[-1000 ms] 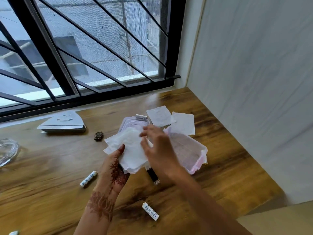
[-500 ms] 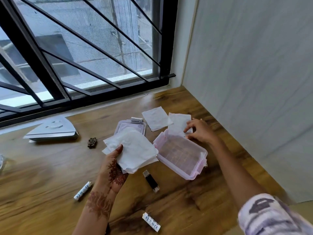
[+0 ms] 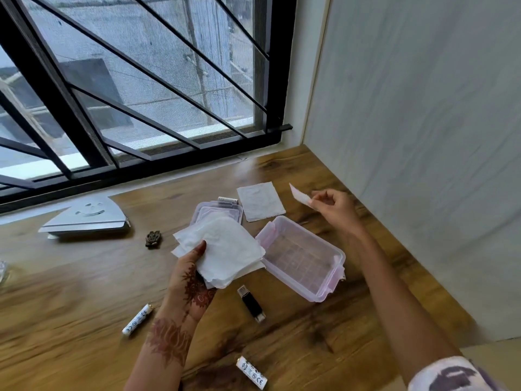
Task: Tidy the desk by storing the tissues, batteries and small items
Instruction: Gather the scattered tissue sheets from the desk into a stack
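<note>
Left hand [image 3: 194,280] is at centre frame, gripping the tissue stack [image 3: 225,249]: thumb pressed on top near its left edge, the other fingers hidden underneath. The stack is lifted off the desk [image 3: 70,292], sheets fanned unevenly. Right hand [image 3: 335,207] is upper right of centre, raised above the wood, pinching a single tissue [image 3: 299,196] between thumb and fingertips. The sheet sticks out left of the pinch, blurred. Container [image 3: 332,286] sits just right of the stack: top open, clear plastic, pink rim and latches, set diagonally. The stack's right corner overlaps its left rim in the picture; can't tell if they touch. Lid [image 3: 214,211] lies flat behind the stack, partly covered by it. Far battery [image 3: 227,199] is at the lid's back edge, touching or just behind, can't tell which. Flat tissue [image 3: 260,201] lies on the desk right of the lid, between the lid and my right hand. USB stick [image 3: 251,303], black, is on the desk below the stack, near the container's lower-left side. Left battery [image 3: 138,320], white, lies diagonally just left of my left wrist. Bottom battery [image 3: 251,376] is at bottom centre, between my forearms. Charm [image 3: 153,239], small and dark, is left of the stack. Smiley plate [image 3: 87,218], silver and wedge-shaped, is at the left of frame below the window [image 3: 141,80]. Wall [image 3: 423,136] fills the right side. Patterned sleeve [image 3: 451,373] is in the lower right corner.
</note>
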Demonstrator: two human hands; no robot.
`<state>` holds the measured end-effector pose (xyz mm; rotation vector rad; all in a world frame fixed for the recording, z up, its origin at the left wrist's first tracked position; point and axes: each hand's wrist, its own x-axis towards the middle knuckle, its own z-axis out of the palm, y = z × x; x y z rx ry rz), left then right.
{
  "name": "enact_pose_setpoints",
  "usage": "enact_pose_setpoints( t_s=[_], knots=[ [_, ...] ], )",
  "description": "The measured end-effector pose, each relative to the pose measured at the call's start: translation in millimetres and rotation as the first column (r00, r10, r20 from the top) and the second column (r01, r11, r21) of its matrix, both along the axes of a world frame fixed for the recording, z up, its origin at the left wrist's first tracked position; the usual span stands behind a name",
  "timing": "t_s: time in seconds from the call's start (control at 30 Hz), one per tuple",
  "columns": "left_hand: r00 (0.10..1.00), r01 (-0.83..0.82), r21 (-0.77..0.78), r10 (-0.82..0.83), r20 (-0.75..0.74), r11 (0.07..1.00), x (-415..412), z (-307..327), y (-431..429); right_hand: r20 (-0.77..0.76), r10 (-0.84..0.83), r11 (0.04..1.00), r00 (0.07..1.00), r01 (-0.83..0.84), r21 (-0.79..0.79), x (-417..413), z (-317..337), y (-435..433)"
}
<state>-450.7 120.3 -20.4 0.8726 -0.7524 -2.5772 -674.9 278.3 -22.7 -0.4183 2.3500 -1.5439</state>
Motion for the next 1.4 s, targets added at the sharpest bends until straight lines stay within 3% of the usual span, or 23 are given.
enact_pose_setpoints(
  t_s=[0.07, 0.2, 0.33, 0.47, 0.63, 0.87, 1.07, 1.27, 1.4],
  knots=[
    [1.000, -0.002, 0.007, 0.002, -0.007, 1.000, -1.0, 1.0, 1.6, 0.028, 0.026, 0.996, 0.999, -0.024, -0.080, 19.0, 19.6, -9.1],
    [0.999, -0.023, 0.023, 0.024, -0.027, 0.999, -2.4, 5.8, 5.9, -0.004, 0.149, 0.984, 0.989, -0.149, -0.097, 70.3, 43.6, -34.5],
    [0.999, -0.044, 0.002, 0.044, -0.029, 0.999, -1.8, 7.9, 7.3, -0.161, 0.290, 0.957, 0.943, -0.287, 0.038, 125.5, 47.4, -58.9],
    [0.994, -0.032, 0.043, 0.036, -0.103, 0.999, 0.5, 6.4, 7.8, -0.314, 0.341, 0.936, 0.886, -0.292, 0.195, 168.3, 33.2, -79.1],
    [0.992, -0.096, 0.057, 0.100, -0.077, 0.994, 5.4, 5.7, 5.4, -0.439, 0.405, 0.913, 0.802, -0.333, 0.234, 186.0, 23.3, -85.7],
    [0.991, -0.089, 0.061, 0.094, -0.093, 0.994, 6.8, 1.4, -6.2, -0.434, 0.476, 0.878, 0.765, -0.440, 0.188, 131.9, 37.9, -87.7],
    [0.989, -0.106, 0.103, 0.116, -0.089, 0.989, 10.4, 0.0, -14.2, -0.346, 0.498, 0.828, 0.795, -0.316, 0.463, 10.8, 18.7, -85.2],
    [0.984, -0.137, 0.107, 0.147, -0.096, 0.985, 7.5, -4.8, -15.9, -0.192, 0.661, 0.613, 0.726, -0.375, 0.695, -26.3, -6.0, -75.6],
    [0.985, -0.131, 0.111, 0.142, -0.100, 0.985, 6.7, -5.9, -18.4, -0.213, 0.662, 0.618, 0.719, -0.362, 0.698, -30.8, -21.0, -75.3]
  ],
)
